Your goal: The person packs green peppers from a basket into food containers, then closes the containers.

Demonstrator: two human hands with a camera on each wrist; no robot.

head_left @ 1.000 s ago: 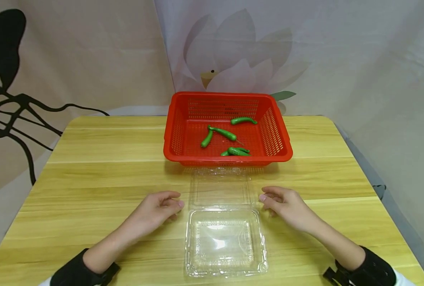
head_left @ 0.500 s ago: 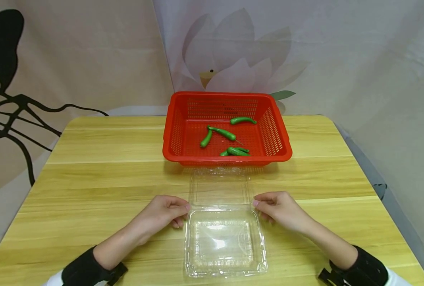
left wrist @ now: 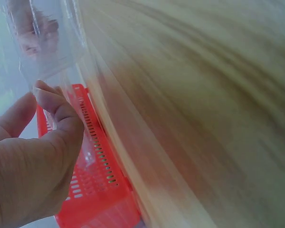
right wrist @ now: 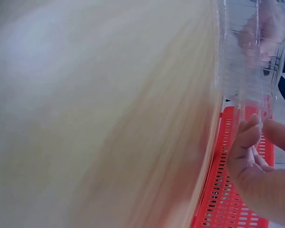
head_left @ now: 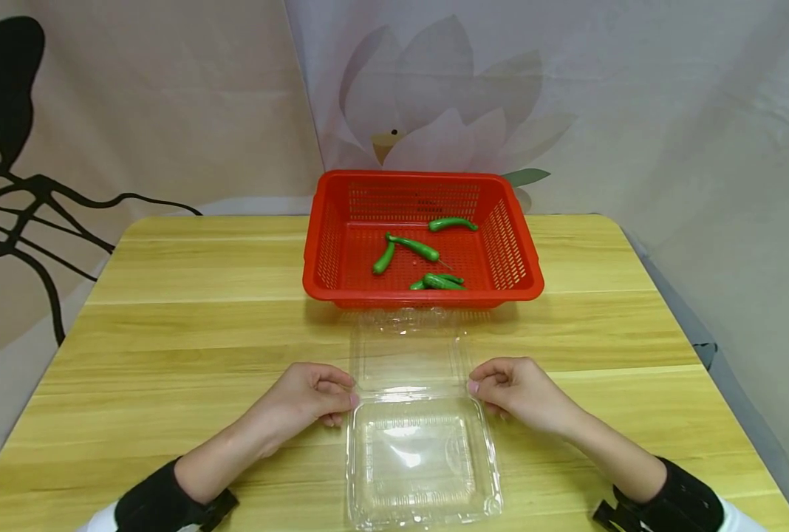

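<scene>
Well, from the head view, the person is holding a clear plastic container [head_left: 421, 417] with both hands; it is spreading open at the middle of the wooden table [head_left: 188, 332], one half toward the person, the other reaching toward a red basket [head_left: 361, 294]. The left hand [head_left: 308, 399] is pinching one side at the fold, thumb and forefinger closed on the plastic, and the right hand [head_left: 527, 391] is doing the same opposite. Only this view is showing the basket's floor, where green peppers [head_left: 416, 248] are lying. A pale cloth [head_left: 667, 111] is hanging behind, and black bands [head_left: 158, 495] are circling the wrists. Over in the left wrist view, the thumb and forefinger are meeting at the very edge of the plastic, a pinch the head view is catching only from above, and a blurred hand is showing through the container. The basket is presenting its slotted outer wall here. In the right wrist view, the other pinch is appearing from the side, with further fingers curling behind the forefinger. Counting, I'm seeing two hands, two bands, one container, one basket and at least five peppers: one lying toward the far wall, two meeting mid-basket, and the rest overlapping by the near wall, so I can't tell exactly how many.
</scene>
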